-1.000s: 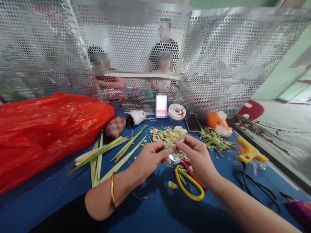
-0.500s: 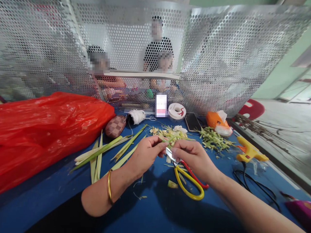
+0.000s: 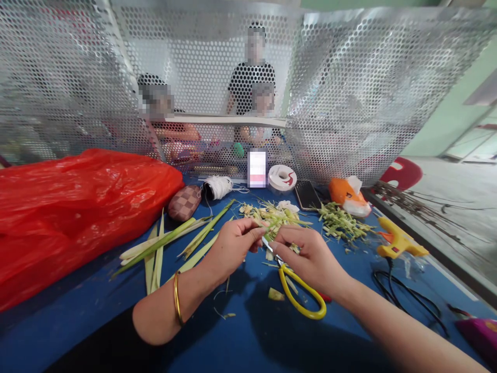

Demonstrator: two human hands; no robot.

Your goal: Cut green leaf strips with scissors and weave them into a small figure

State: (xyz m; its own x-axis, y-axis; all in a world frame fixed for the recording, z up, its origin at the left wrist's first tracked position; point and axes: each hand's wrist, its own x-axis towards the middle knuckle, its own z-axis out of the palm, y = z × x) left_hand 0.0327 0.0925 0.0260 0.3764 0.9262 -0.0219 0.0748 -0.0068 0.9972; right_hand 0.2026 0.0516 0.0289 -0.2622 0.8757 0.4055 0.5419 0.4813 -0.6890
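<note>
My left hand [image 3: 236, 242], a gold bangle on its wrist, is closed with thumb and fingertips pinching a short green leaf strip [image 3: 268, 233]. Facing it, my right hand [image 3: 308, 254] is closed too, its thumb and finger pressed at the strip's near end; the fingertips partly hide the grip. Below the right hand, scissors [image 3: 306, 309] with one yellow and one red handle lie on the blue table [image 3: 217, 342]. Their blades point up towards the strip, and the hand covers most of the red handle. Pale green scraps [image 3: 262, 212] are heaped just behind both hands.
Long leaf pieces [image 3: 159, 246] lie left, beside a red plastic bag [image 3: 85, 207]. At the back are white string [image 3: 218, 187], a ribbon spool [image 3: 282, 178] and a phone [image 3: 308, 195]. On the right: shredded leaves [image 3: 344, 223], tissues [image 3: 347, 194] and a yellow glue gun [image 3: 399, 241].
My right hand has shifted slightly and turned, now covering more of the scissors' red handle. My left hand stays almost in place, still pinching the strip.
</note>
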